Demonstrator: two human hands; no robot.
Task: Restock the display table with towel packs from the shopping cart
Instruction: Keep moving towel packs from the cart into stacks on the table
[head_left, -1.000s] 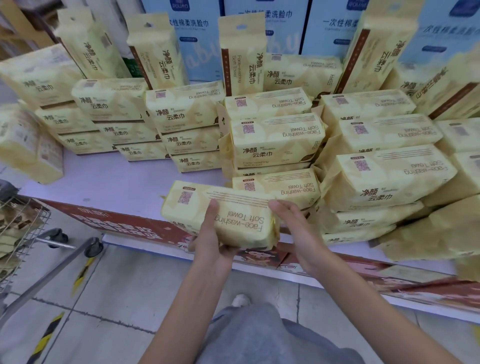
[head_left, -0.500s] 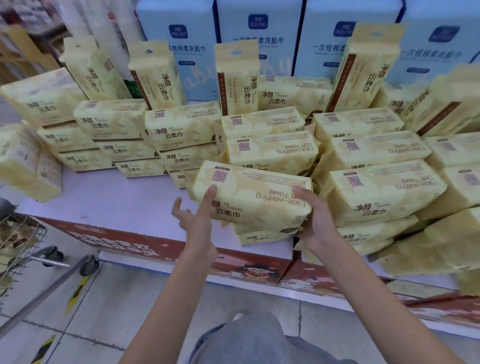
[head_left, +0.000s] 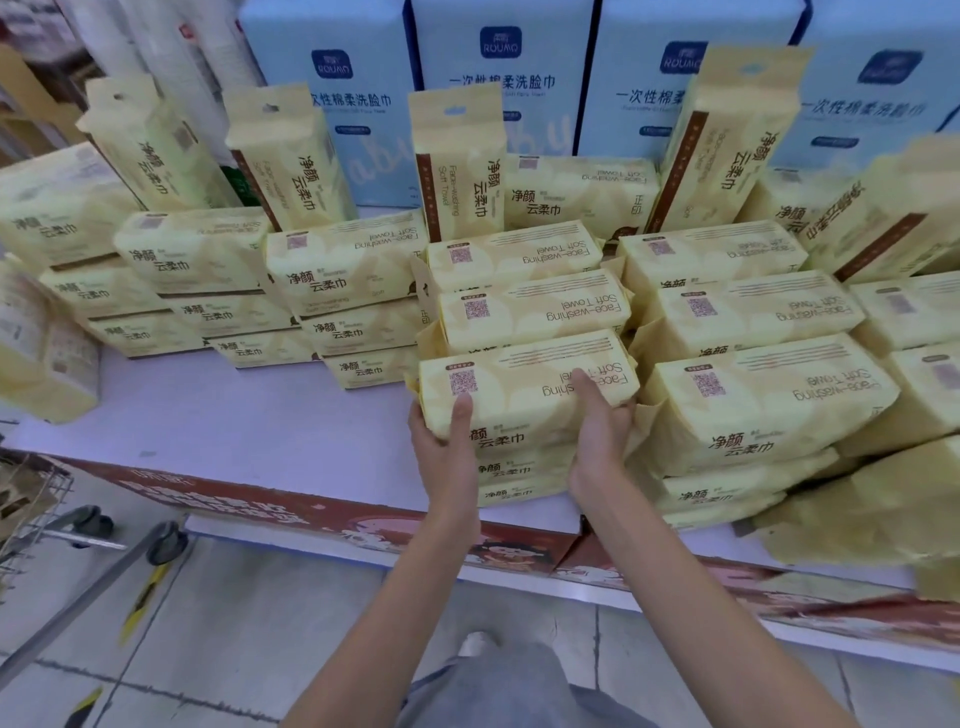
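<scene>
Head view: the pack (head_left: 524, 395) is lying on top of a short stack (head_left: 514, 480) at the front edge of the table (head_left: 234, 415), its long axis running left to right along that edge. Both hands are gripping it. The left hand (head_left: 447, 447) is wrapping its left end, thumb on top. The right hand (head_left: 597, 434) is clasping the front, right of middle, one finger reaching over the top. The cart (head_left: 31, 499) is standing low to the left, so the left hand is probably the nearer one for fetching another.
</scene>
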